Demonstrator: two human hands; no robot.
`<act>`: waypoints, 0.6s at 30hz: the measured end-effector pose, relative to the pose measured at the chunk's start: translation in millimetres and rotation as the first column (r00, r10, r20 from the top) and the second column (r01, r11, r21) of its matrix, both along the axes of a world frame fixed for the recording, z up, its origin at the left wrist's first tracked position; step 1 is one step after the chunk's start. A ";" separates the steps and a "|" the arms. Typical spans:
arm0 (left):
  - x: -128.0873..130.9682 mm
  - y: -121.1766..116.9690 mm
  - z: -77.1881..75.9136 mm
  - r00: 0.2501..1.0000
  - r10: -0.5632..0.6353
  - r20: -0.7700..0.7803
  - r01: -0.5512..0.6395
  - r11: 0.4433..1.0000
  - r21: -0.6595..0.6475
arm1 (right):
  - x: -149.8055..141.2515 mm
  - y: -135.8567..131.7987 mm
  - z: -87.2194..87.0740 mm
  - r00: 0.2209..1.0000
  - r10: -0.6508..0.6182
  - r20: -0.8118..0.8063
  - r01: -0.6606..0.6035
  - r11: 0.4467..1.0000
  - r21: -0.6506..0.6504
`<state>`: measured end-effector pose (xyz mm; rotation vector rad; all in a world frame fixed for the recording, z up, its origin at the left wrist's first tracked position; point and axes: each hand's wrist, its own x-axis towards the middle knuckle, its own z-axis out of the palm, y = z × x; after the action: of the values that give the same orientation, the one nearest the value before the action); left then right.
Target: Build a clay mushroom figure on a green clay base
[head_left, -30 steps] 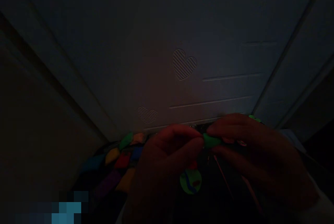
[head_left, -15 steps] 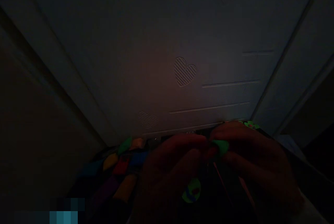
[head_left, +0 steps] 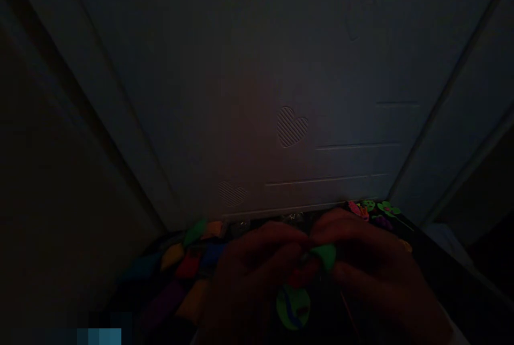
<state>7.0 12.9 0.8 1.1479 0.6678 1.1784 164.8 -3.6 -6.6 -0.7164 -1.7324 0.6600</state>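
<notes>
In dim light, my left hand point(head_left: 257, 270) and my right hand point(head_left: 373, 264) meet above a dark surface. Between their fingertips is a small bright green piece point(head_left: 326, 255), which looks like soft modelling clay. Both hands are closed around it, the right hand's thumb and fingers pinching its near side. A reddish patch point(head_left: 299, 276) shows under the left fingertips; its kind is too dark to tell. Just below the hands lies a round green disc point(head_left: 294, 307) with a blue wavy stripe and a dark red spot. A thin reddish stick point(head_left: 348, 307) lies right of the disc.
Several coloured packs or blocks lie at left, among them red point(head_left: 188, 263), blue point(head_left: 212, 254) and purple point(head_left: 163, 302) ones. Small colourful shapes, including a green flower point(head_left: 388, 208), lie at back right. A pale panel with embossed hearts point(head_left: 292, 127) rises behind.
The view has shifted, so the panel sits lower and more back-right shapes show. My hands have moved slightly left and closer together, still holding the green piece. More of the disc is visible.
</notes>
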 end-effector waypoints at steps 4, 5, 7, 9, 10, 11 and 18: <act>-6.2 4.1 -2.9 0.995 -0.102 -0.004 0.102 0.995 -0.014 | 0.7 -3.4 7.4 0.998 0.015 0.065 -0.014 1.000 -0.007; -6.8 4.6 -3.2 0.994 -0.107 0.000 0.107 0.994 -0.010 | 1.2 -4.1 9.0 0.996 0.008 0.083 -0.008 1.000 0.001; -7.4 5.0 -3.2 0.993 -0.122 0.006 0.122 0.993 0.005 | 2.9 -5.1 11.8 0.992 -0.014 0.123 0.010 0.999 0.033; -7.4 4.9 -3.1 0.989 -0.144 -0.013 0.145 0.989 0.004 | 4.9 -5.7 13.2 0.988 -0.052 0.147 0.042 0.997 0.070; -7.5 4.8 -3.1 0.988 -0.153 -0.024 0.153 0.988 -0.006 | 5.9 -6.0 13.3 0.986 -0.066 0.156 0.053 0.995 0.083; -7.6 4.5 -3.0 0.988 -0.152 -0.035 0.151 0.988 -0.019 | 6.6 -6.4 12.9 0.982 -0.077 0.170 0.062 0.994 0.095; -5.4 -3.6 -1.8 1.000 0.018 -0.009 -0.019 1.000 -0.021 | 2.4 -9.3 5.3 0.919 -0.334 0.211 0.270 0.920 0.284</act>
<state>1.5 9.4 -1.0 1.1313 0.6974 1.1799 167.3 -13.0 -1.3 -0.8982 -1.8427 0.1316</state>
